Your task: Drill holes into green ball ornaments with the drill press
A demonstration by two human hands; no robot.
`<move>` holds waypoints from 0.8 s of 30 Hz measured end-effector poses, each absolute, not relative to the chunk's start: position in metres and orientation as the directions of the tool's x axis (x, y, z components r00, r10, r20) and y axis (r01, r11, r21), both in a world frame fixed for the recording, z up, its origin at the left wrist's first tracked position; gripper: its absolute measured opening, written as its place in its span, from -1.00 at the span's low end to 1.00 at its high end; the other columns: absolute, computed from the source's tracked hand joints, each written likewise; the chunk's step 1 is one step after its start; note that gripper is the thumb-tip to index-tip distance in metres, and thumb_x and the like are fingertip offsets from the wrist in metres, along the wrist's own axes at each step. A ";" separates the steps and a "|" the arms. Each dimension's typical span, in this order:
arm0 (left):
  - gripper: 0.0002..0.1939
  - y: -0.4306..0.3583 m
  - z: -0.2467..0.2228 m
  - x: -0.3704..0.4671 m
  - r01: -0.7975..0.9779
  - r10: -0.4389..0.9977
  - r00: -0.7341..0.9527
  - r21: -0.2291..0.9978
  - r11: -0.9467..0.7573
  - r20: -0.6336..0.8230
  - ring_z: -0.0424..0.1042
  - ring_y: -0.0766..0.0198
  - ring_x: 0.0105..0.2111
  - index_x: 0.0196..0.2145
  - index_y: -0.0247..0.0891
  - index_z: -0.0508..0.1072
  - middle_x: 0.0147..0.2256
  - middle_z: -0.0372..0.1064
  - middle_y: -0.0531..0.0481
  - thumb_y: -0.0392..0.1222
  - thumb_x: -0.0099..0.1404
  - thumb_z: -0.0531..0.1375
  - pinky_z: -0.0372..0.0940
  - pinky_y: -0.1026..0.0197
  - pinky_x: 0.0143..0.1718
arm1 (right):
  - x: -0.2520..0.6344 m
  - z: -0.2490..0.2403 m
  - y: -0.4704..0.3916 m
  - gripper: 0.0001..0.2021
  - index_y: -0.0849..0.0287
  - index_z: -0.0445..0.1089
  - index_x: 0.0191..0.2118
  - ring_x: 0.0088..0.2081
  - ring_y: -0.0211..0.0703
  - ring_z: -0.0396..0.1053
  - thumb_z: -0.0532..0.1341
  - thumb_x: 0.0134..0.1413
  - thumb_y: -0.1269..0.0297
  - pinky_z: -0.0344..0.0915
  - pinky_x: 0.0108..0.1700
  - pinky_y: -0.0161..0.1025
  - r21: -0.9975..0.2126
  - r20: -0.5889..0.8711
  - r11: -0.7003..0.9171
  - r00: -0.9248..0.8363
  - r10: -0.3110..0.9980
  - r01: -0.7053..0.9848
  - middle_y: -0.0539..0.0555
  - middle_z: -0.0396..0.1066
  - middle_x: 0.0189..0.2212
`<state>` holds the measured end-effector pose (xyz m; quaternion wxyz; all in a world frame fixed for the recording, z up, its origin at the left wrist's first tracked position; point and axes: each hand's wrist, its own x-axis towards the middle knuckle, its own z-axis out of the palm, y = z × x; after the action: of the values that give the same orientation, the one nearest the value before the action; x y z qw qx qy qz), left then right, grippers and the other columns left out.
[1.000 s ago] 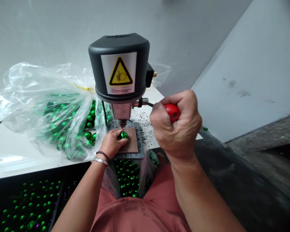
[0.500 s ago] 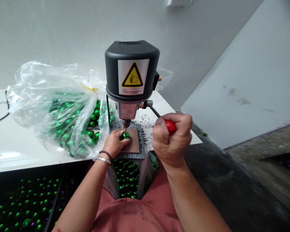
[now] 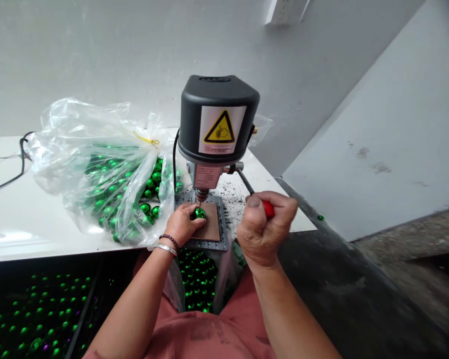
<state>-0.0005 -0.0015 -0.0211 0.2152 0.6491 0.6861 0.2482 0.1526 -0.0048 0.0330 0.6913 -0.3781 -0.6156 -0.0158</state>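
A drill press [image 3: 220, 119] with a black motor cover stands at the table's front edge. My left hand [image 3: 184, 223] pinches a shiny green ball [image 3: 199, 213] on the brown board [image 3: 212, 230] that lies on the press's base [image 3: 223, 219]. Directly above the ball is the thin drill bit; I cannot tell whether it has entered the ball. My right hand [image 3: 265, 227] is wrapped round the red knob [image 3: 268, 209] of the feed lever [image 3: 246, 181], out to the right of the press.
To the left, a clear plastic bag [image 3: 78, 144] tied with yellow holds many green balls. Dark shavings [image 3: 232, 187] litter the white table [image 3: 7, 219]. More green balls [image 3: 196, 279] fill an opened bag below the press, and others [image 3: 37, 314] lie at lower left. One ball [image 3: 321, 218] rests on the floor.
The view has shifted, so the press appears lower and further right. My right hand and the lever knob sit lower relative to the press. My left hand still holds the ball under the bit.
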 end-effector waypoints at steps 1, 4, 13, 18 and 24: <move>-0.63 -0.002 -0.021 -0.001 0.780 0.997 -0.067 0.625 0.034 0.030 0.37 0.17 -0.14 -0.13 -0.24 0.46 -0.13 0.38 -0.13 -0.09 0.09 0.20 0.24 0.18 -0.08 | 0.153 0.028 -0.005 -0.91 0.15 0.20 -0.32 -0.49 -0.39 0.24 0.09 -0.01 0.43 0.25 -0.43 -0.36 -0.502 0.864 0.721 0.235 0.446 0.478 -0.07 0.24 -0.51; -0.62 -0.002 -0.021 0.000 0.774 0.997 -0.070 0.632 0.032 0.035 0.36 0.17 -0.11 -0.12 -0.23 0.45 -0.11 0.37 -0.13 -0.10 0.09 0.20 0.22 0.18 -0.06 | 0.152 0.023 -0.006 -0.90 0.15 0.20 -0.30 -0.50 -0.40 0.23 0.09 0.00 0.41 0.23 -0.44 -0.37 -0.499 0.866 0.735 0.238 0.440 0.459 -0.08 0.23 -0.51; -0.62 -0.008 -0.022 0.001 0.770 0.990 -0.124 0.636 0.054 0.066 0.37 0.17 -0.17 -0.13 -0.26 0.46 -0.18 0.39 -0.12 -0.12 0.07 0.22 0.23 0.16 -0.08 | 0.147 0.127 0.032 -0.81 0.20 0.11 -0.51 -0.56 -0.46 0.01 0.07 0.06 0.26 0.03 -0.46 -0.38 -0.604 0.792 0.628 0.285 0.539 0.491 -0.12 0.06 -0.62; -0.59 -0.034 -0.013 -0.005 0.750 0.997 -0.058 0.661 0.007 0.056 0.38 0.20 -0.21 -0.09 -0.23 0.43 -0.20 0.39 -0.08 -0.13 0.07 0.21 0.26 0.18 -0.13 | 0.149 0.139 0.046 -0.75 0.22 0.13 -0.50 -0.52 -0.46 0.01 0.03 0.08 0.16 0.01 -0.42 -0.37 -0.670 0.723 0.553 0.265 0.638 0.496 -0.14 0.07 -0.61; -0.49 -0.074 0.005 -0.019 0.696 0.955 0.263 0.713 -0.087 -0.140 0.40 0.22 -0.23 -0.03 -0.17 0.42 -0.15 0.39 -0.07 -0.09 0.01 0.27 0.29 0.23 -0.16 | 0.149 0.133 0.043 -0.76 0.23 0.14 -0.48 -0.49 -0.46 0.04 0.02 0.09 0.17 0.03 -0.40 -0.37 -0.653 0.740 0.577 0.252 0.624 0.490 -0.12 0.08 -0.58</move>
<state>-0.0190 -0.0744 0.0054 0.3494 0.7137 0.5783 0.1848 0.1485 0.0426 0.1333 0.6458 -0.4570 -0.6094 0.0516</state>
